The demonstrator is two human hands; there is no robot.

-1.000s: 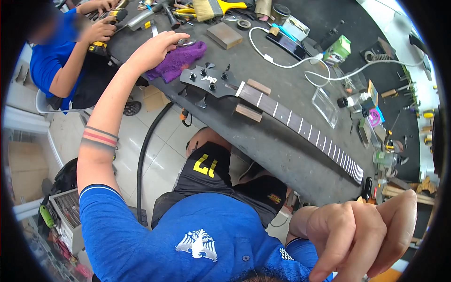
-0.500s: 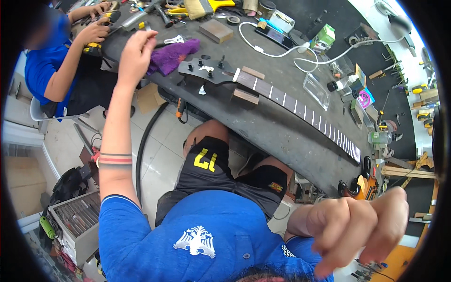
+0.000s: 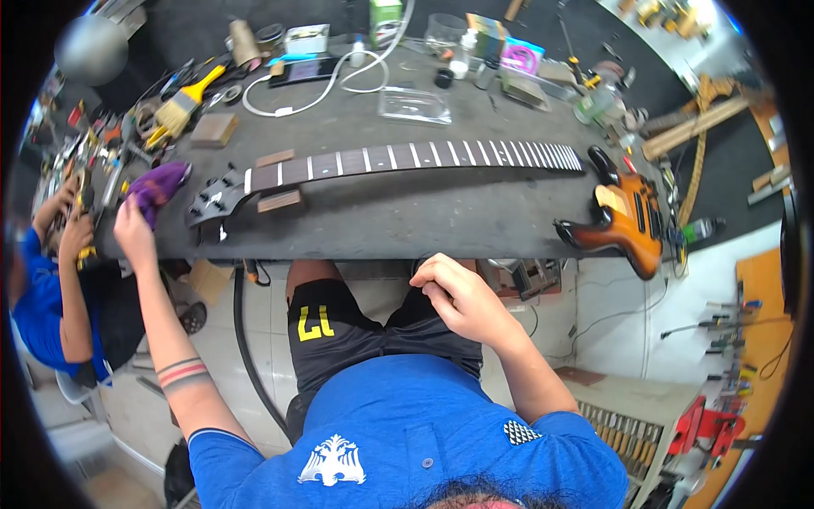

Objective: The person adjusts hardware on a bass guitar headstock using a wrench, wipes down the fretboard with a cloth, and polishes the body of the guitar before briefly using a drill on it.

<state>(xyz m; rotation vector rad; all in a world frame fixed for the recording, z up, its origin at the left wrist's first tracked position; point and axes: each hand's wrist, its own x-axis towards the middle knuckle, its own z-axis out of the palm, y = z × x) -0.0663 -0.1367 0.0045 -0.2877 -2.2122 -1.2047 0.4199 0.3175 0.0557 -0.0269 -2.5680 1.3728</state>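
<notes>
A crumpled purple cloth (image 3: pixel 166 181) lies at the left end of the dark workbench, one end drawn up to my left hand (image 3: pixel 134 233). The fingers of that hand are pinched on the cloth's near edge. Just right of it, a guitar neck (image 3: pixel 356 161) lies across the bench with its black headstock (image 3: pixel 219 197) on the left. Two wooden blocks, one far (image 3: pixel 275 159) and one near (image 3: pixel 280 201), sit by its headstock end. My right hand (image 3: pixel 454 297) hovers over my lap at the bench's front edge, fingers loosely curled in, no object showing.
A sunburst guitar body (image 3: pixel 632 216) rests at the bench's right end. Behind the neck are a clear plastic tray (image 3: pixel 414 105), a white cable (image 3: pixel 284 111), a wood block (image 3: pixel 214 130) and a yellow-handled brush (image 3: pixel 186 102). A co-worker (image 3: pixel 59 297) works with tools at the left.
My view has swung right. My left hand, earlier raised beside the cloth, now pinches it. My right hand has come down from close to the camera to above my lap.
</notes>
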